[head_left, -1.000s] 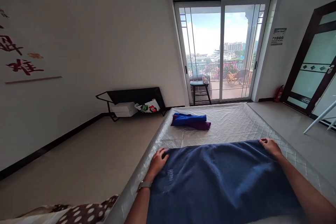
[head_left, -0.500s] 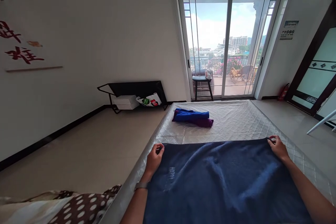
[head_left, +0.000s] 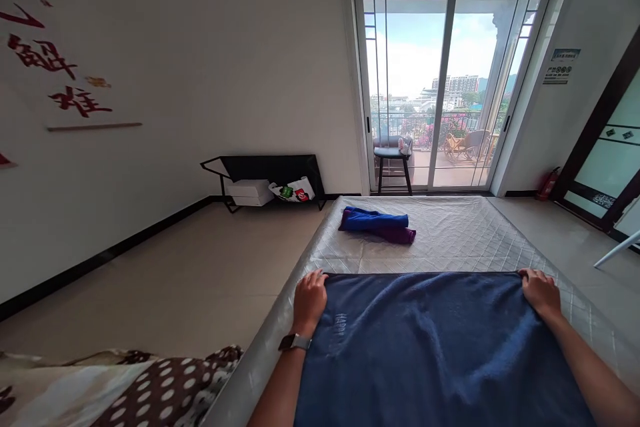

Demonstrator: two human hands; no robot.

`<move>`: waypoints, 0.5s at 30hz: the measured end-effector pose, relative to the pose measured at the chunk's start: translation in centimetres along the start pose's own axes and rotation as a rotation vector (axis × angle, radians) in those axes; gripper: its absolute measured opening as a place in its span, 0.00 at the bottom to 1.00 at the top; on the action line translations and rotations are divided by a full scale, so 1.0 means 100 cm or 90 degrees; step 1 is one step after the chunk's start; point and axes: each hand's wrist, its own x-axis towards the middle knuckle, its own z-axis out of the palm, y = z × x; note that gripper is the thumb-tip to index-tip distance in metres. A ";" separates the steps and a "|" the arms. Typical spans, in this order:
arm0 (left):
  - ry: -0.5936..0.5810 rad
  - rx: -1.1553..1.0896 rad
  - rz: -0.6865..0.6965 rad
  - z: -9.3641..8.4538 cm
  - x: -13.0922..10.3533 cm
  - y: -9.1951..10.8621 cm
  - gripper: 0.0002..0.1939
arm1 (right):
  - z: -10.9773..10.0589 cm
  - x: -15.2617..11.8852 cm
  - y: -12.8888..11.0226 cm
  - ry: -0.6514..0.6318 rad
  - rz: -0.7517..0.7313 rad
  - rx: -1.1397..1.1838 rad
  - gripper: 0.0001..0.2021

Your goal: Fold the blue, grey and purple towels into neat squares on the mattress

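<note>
A large dark-blue terry towel (head_left: pixel 430 347) lies spread flat on the near end of a silvery quilted mattress (head_left: pixel 465 240), and it serves as the landmark here. At the towel's far left corner the left hand (head_left: pixel 309 297), with a watch on the wrist, rests with fingers curled over the edge. At the far right corner the right hand (head_left: pixel 540 292) does the same. Both seem to pinch the hem, though the grip itself is hidden under the knuckles.

Half a second ago the far edge still bowed and the hands sat more loosely. Now that edge runs straight and taut between them, so the spreading looks about finished.

Left of the towel, off the mattress, is a brown cloth with white polka dots (head_left: pixel 160 387). Beyond the towel, mid-mattress, lies a small blue and purple folded cloth pile (head_left: pixel 377 225). Farther back-left stands a black metal rack (head_left: pixel 267 177), and straight beyond are the sliding glass balcony doors (head_left: pixel 447 87).
</note>
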 end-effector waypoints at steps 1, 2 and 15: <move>-0.004 0.006 0.018 0.000 0.001 0.002 0.21 | -0.007 -0.005 -0.009 0.007 0.007 -0.028 0.21; -0.011 0.010 0.036 0.001 0.001 0.004 0.22 | -0.013 -0.010 -0.020 0.019 0.002 -0.046 0.22; -0.150 0.025 0.074 0.023 -0.013 0.016 0.29 | 0.020 -0.140 -0.291 -0.170 -0.527 0.192 0.21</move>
